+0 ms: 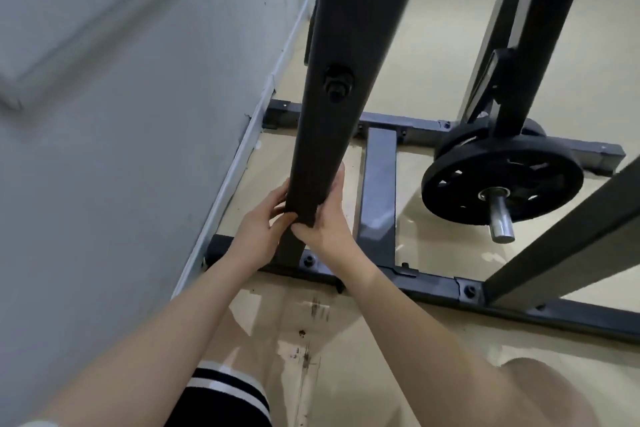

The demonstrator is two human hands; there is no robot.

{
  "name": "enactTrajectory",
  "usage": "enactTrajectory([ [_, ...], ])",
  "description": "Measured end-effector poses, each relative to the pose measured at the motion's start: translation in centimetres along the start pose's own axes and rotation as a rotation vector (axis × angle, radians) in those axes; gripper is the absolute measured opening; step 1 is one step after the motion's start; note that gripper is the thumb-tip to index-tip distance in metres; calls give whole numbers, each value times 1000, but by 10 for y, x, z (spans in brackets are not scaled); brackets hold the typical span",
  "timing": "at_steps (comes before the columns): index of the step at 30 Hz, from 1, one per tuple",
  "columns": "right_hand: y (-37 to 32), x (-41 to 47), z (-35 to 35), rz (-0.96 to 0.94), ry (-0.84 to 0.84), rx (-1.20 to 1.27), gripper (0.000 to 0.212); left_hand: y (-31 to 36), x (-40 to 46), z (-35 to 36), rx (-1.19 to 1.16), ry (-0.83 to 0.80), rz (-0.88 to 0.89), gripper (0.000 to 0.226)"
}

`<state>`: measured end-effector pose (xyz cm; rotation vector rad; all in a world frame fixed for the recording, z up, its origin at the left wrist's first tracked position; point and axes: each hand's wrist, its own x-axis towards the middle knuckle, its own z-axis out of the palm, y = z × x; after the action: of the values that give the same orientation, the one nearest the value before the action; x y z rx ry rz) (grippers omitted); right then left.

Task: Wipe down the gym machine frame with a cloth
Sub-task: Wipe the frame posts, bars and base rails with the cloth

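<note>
The gym machine frame (377,184) is matte black steel: bolted base rails on the tan floor (433,45) beside the left wall, with a tall upright post (332,87). Low on this post, a dark cloth (306,208) is wrapped, the left hand (258,232) and right hand (322,229) gripping it with curled fingers.

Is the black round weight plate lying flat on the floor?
No. The black round weight plate sits upright on a metal peg of the dark gym machine frame, clear of the floor.
</note>
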<state>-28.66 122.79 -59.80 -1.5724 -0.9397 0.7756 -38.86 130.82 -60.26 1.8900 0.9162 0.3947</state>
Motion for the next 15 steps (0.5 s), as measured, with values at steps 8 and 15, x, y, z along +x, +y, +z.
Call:
enactTrajectory([
  [8, -41, 9, -49, -236, -196, 285, 102, 22, -11, 8, 138, 70, -147, 45],
  [15, -30, 11, -71, -382, -278, 166, 47, 81, -32, 21, 40, 409, 51, 54],
])
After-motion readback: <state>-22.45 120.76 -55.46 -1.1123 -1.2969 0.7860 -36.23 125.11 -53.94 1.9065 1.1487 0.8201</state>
